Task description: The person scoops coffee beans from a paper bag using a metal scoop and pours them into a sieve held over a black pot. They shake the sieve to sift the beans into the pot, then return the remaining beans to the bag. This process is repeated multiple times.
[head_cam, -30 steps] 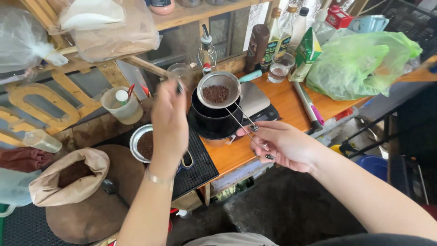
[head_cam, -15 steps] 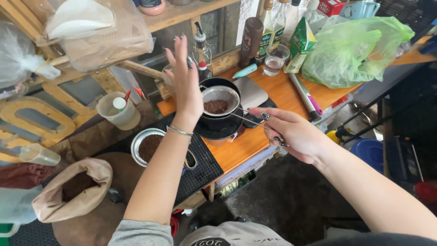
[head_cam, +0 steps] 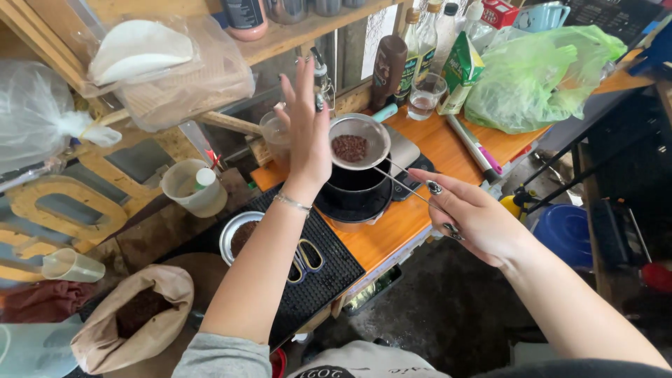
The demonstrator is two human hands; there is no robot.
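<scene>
Right hand (head_cam: pixel 470 217) pinches the sieve (head_cam: pixel 358 142) handle so it hangs over the black pot (head_cam: pixel 352 196); left hand (head_cam: pixel 306 126) is open flat beside the rim, holding nothing.

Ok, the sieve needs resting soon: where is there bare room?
Bare orange counter between the scale and marker, and the black mat beside the scissors. The bottles and green bag crowd the back.

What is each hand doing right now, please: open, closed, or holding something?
Left hand: open, fingers spread, holding nothing, raised beside the strainer's rim.
Right hand: closed on the wire handle of the small metal strainer, which holds dark grounds above the black pot.
</scene>
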